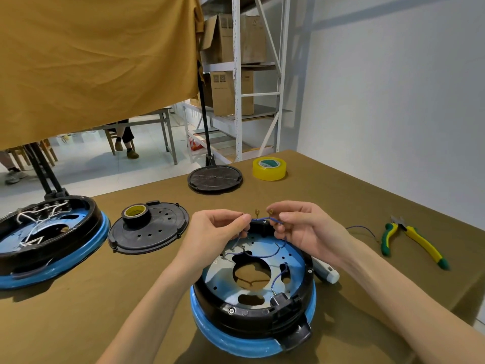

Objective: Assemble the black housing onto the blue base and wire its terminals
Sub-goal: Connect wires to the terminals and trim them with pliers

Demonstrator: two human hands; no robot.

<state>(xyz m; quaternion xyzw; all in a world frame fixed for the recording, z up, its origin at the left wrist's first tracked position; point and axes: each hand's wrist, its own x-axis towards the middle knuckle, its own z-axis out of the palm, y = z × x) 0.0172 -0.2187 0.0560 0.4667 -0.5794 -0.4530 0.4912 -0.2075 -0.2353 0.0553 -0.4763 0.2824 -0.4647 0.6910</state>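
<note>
This is a workshop or small assembly room with storage. In the upper middle of the frame a white metal shelving rack (237, 74) holds brown cardboard boxes (231, 38). A workbench covered in olive-brown cloth (78, 298) fills the lower half, carrying green-and-yellow-handled pliers (412, 239), a yellow roll of tape (269, 168), a black roll of tape (136, 215) and loose round black plastic covers (214, 178). At upper left a mustard-yellow fabric sheet (91, 61) hangs as a divider; below it a grey metal table (147, 122) stands on a pale tiled floor.
</note>
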